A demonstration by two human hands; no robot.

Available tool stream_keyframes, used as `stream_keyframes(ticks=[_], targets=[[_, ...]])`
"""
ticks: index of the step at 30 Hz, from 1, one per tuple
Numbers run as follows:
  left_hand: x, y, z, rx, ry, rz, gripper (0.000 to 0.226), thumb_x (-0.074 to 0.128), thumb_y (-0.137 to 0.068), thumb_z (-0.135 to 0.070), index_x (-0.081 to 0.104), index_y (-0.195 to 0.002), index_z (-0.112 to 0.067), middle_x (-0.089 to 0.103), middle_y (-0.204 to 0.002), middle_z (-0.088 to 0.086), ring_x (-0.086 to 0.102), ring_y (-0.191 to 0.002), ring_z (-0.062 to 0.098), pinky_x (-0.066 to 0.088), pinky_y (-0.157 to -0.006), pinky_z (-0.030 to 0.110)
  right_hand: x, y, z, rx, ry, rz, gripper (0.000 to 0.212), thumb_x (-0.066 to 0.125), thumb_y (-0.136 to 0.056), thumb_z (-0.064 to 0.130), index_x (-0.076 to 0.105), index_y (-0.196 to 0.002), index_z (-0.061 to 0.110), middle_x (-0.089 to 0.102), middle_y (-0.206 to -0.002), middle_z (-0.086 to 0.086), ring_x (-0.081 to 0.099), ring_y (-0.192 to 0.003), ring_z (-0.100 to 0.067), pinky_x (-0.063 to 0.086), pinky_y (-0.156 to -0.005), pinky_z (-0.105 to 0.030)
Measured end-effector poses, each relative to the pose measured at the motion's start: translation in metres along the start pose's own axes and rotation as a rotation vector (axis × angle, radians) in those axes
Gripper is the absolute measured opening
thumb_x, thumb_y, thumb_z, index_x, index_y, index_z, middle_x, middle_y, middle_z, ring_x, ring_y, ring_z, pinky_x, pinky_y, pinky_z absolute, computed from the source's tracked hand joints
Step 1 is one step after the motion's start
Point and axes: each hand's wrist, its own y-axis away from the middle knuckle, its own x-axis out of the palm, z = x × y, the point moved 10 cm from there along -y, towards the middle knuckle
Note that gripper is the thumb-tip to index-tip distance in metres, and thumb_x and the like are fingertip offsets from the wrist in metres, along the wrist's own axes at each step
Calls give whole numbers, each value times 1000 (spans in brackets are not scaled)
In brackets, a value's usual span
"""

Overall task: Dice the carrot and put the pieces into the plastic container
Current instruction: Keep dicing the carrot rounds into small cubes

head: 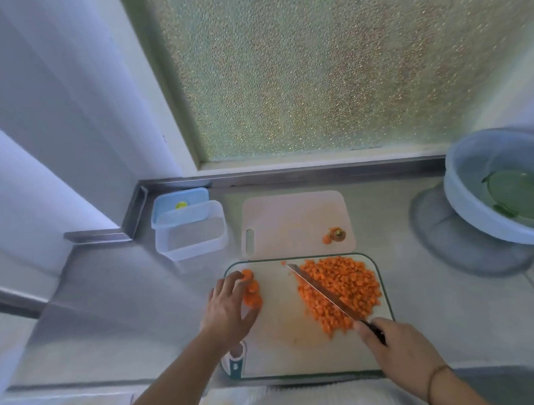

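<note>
Orange diced carrot pile (340, 291) sits on R half of near cutting board (280, 324), green-rimmed, on steel bench (126, 300). R hand (400, 346) grip clenched on knife (328, 294) handle, blade laid diagonally across pile, tip pointing far-left. L hand (227, 305) w/ fingers spread, grip not closed on anything, fingertips touching carrot slices (251, 290) at board's L edge. 2nd cutting board (291, 222), pinkish, just beyond 1st; carrot top scrap (336, 234) near its R corner. Plastic container (190, 233) clear, no carrot inside, L of far board, resting partly on its blue lid (180, 203). Blue basin (491, 186) far R w/ green item inside, can't tell what.
</note>
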Motion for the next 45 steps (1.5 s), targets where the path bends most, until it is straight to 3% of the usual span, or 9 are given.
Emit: stream_keyframes(ticks=[6,11,18,21,28,38,41,43,45], targets=[[6,-9,-6,56,-57,64,52,91,-63,-39,69,-107,-22,65,-112,1,65,-91,28,58,-75,41,7,-1,9,12,-8,-9,70,11,-67,82,50,-68,24,56,-58,-1,56,-57,-14,40,-54,-24],[0,-18,8,-62,110,-28,35,61,-81,-38,72,-107,-17,66,-106,5,63,-88,34,53,-77,43,11,2,11,32,-24,4,67,12,-67,82,48,-65,25,55,-57,0,55,-57,-12,39,-53,-23],[4,-49,-7,-158,-241,176,28,50,-97,-31,58,-121,-22,60,-119,-2,50,-114,25,34,-92,34,17,2,12,51,3,9,70,12,-67,83,51,-68,25,58,-60,1,57,-60,-11,41,-55,-24],[6,-58,6,-258,-73,220,34,52,-95,-28,57,-129,-23,55,-120,1,53,-114,26,42,-95,35,17,3,8,52,-3,-11,79,8,-66,88,56,-73,25,62,-64,2,59,-63,-10,47,-61,-25],[12,-58,27,-384,120,301,12,59,-85,-18,59,-97,-21,51,-98,0,57,-86,23,52,-75,33,17,4,9,68,-27,-5,73,13,-67,85,56,-71,26,62,-63,1,60,-62,-11,46,-60,-24],[5,-52,37,-409,295,146,22,64,-87,-21,69,-109,-19,59,-104,0,63,-96,26,51,-78,31,21,8,10,78,-63,27,60,21,-75,77,54,-69,28,58,-58,3,57,-59,-9,44,-57,-23],[-16,-47,32,-252,266,-80,24,73,-83,-23,71,-104,-13,61,-98,1,62,-89,28,50,-74,34,25,12,9,109,-154,38,54,28,-78,71,50,-63,24,53,-51,6,50,-52,-8,39,-55,-26],[-27,-34,-2,45,235,-218,24,69,-80,-30,71,-96,-11,65,-92,3,61,-81,27,51,-74,34,31,16,8,153,-285,61,55,30,-78,68,45,-60,18,46,-46,6,43,-48,-9,36,-54,-30],[-14,-11,-45,331,207,-187,25,65,-82,-34,70,-98,-15,66,-93,1,61,-83,23,50,-79,33,44,21,12,222,-481,117,52,34,-82,63,41,-59,18,40,-44,4,40,-42,-11,32,-49,-27]])
